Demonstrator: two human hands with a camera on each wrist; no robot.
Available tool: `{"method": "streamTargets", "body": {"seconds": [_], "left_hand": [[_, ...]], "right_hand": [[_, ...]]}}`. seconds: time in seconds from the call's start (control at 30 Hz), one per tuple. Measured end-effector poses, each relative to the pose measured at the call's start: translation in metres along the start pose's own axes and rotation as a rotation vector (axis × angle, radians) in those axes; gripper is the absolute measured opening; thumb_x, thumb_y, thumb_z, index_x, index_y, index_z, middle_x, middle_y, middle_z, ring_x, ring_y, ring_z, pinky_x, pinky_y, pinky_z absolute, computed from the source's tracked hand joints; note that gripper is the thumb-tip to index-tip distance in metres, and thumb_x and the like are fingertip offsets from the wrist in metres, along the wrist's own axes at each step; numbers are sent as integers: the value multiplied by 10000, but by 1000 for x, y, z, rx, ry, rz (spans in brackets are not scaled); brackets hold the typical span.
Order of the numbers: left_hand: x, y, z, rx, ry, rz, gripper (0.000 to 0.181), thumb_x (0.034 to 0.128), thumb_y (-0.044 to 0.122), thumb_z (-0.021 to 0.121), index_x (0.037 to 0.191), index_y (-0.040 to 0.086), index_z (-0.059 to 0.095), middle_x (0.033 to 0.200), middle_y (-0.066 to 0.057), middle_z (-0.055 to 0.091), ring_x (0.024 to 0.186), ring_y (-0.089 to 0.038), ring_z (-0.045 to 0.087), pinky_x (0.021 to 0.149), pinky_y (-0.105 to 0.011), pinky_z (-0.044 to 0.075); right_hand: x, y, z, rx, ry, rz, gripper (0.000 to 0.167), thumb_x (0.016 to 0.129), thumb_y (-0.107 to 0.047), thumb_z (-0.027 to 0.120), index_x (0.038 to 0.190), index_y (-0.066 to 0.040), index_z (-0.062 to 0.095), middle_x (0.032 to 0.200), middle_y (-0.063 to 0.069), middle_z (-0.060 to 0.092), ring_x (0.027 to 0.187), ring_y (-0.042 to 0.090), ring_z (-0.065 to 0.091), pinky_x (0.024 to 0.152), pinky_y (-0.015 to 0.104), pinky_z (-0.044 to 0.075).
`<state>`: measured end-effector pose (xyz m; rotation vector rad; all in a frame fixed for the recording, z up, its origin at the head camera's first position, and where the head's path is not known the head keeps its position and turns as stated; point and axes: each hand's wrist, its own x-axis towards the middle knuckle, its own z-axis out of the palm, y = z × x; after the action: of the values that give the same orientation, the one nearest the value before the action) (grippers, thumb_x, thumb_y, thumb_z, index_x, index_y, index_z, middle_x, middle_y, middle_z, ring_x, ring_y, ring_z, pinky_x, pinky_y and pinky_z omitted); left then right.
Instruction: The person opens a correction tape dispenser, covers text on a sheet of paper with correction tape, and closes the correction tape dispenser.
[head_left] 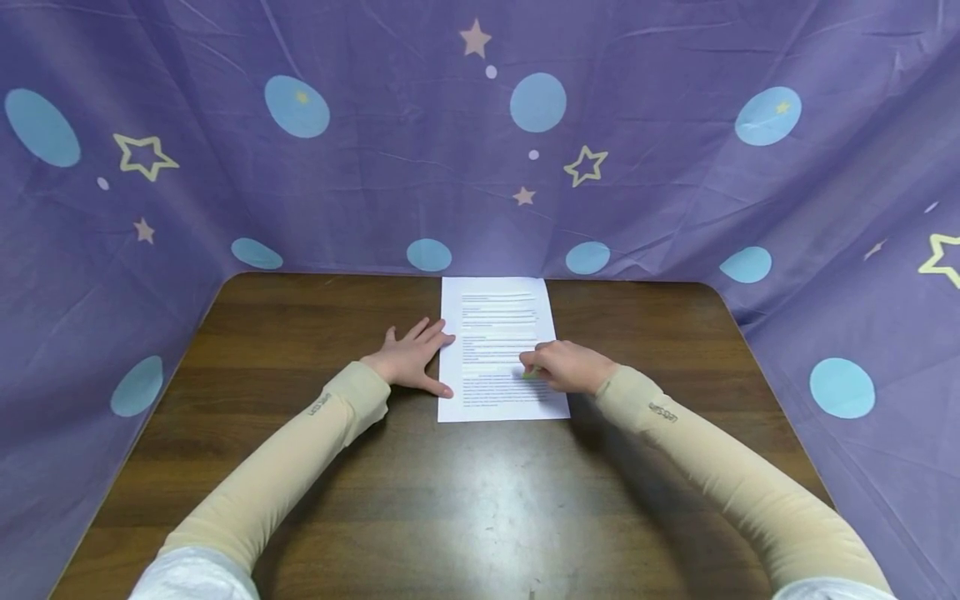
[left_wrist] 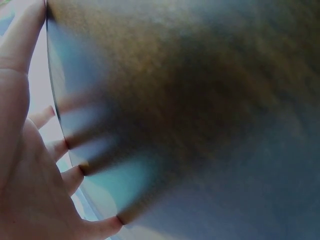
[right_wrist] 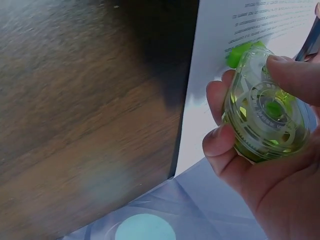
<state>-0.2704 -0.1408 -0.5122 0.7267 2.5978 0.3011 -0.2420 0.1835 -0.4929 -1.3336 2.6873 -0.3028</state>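
Observation:
A printed sheet of paper (head_left: 495, 354) lies flat near the table's far edge. Some of its lines look blanked out by white strips. Fingers spread, my left hand (head_left: 411, 360) rests at the sheet's left edge, the thumb and some fingertips on its margin. My right hand (head_left: 572, 367) grips a correction tape dispenser (right_wrist: 270, 112) with a clear casing and green parts. Its green tip (right_wrist: 242, 54) is at the printed text in the right wrist view; whether it touches the paper is hard to tell. From above, the hand hides most of the dispenser.
The brown wooden table (head_left: 480, 500) has a glossy top that reflects light. A purple curtain (head_left: 420, 167) with stars and blue dots hangs behind it and along both sides. Beige sleeves (head_left: 277, 467) cover both forearms.

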Motion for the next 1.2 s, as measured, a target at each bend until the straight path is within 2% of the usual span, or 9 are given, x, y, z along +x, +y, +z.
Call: {"method": "streamTargets", "body": {"seconds": [0.37, 0.63, 0.97, 1.2], "left_hand": [[2, -2, 1, -3, 5, 4, 1164, 778, 689, 811, 1661, 159, 269, 1754, -122, 50, 1608, -361, -15, 1136, -800, 24], [4, -5, 4, -7, 2, 12, 1167, 784, 692, 802, 1665, 161, 252, 1756, -123, 34, 1607, -361, -31, 1135, -801, 20], [1, -3, -2, 5, 1, 11, 1157, 794, 697, 791, 1665, 156, 255, 1754, -126, 43, 1607, -364, -23, 1133, -805, 26], [0, -1, -1, -3, 6, 26, 1151, 795, 692, 792, 1659, 137, 272, 1751, -144, 56, 1602, -392, 0, 1118, -821, 39]], "right_hand": [[-19, 12, 0, 15, 34, 7, 231, 858, 148, 608, 923, -73, 623, 886, 81, 713, 788, 230, 689, 720, 391, 567], [-28, 19, -1, 32, 16, 42, 204, 895, 125, 618, 937, -75, 626, 953, 72, 729, 839, 221, 710, 742, 381, 571], [-32, 21, -2, 18, 28, 61, 181, 918, 95, 645, 960, -81, 636, 955, 81, 717, 822, 228, 701, 723, 385, 568], [-33, 18, -5, 22, 25, 63, 159, 923, 68, 668, 995, -73, 654, 962, 88, 723, 805, 230, 697, 720, 395, 564]]}}
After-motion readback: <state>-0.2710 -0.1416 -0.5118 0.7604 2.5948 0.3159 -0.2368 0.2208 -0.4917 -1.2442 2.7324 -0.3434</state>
